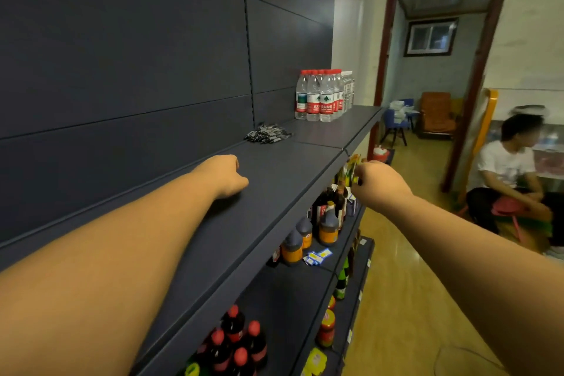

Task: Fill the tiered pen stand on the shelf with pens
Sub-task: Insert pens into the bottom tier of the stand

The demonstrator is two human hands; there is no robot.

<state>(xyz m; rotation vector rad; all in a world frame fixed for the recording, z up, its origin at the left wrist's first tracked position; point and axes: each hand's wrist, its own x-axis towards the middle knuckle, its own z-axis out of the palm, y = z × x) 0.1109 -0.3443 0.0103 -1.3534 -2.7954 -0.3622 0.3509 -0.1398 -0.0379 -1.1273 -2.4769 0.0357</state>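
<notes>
Pens (pixel 268 133) lie heaped near the shelf (pixel 283 168) back; left hand (pixel 224 175) curled empty, right hand (pixel 378 183) fingers unclear.

The water bottles (pixel 320 98) at 12 o'clock on the top shelf (pixel 274 168) carry red labels with white Chinese characters too blurred to read for certain, and no other label on the lower-shelf bottles is legible.

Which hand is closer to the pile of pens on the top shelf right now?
The left hand, curled over the top shelf just short of the pens. The right hand is off the shelf's front edge, out over the lower shelves.
</notes>
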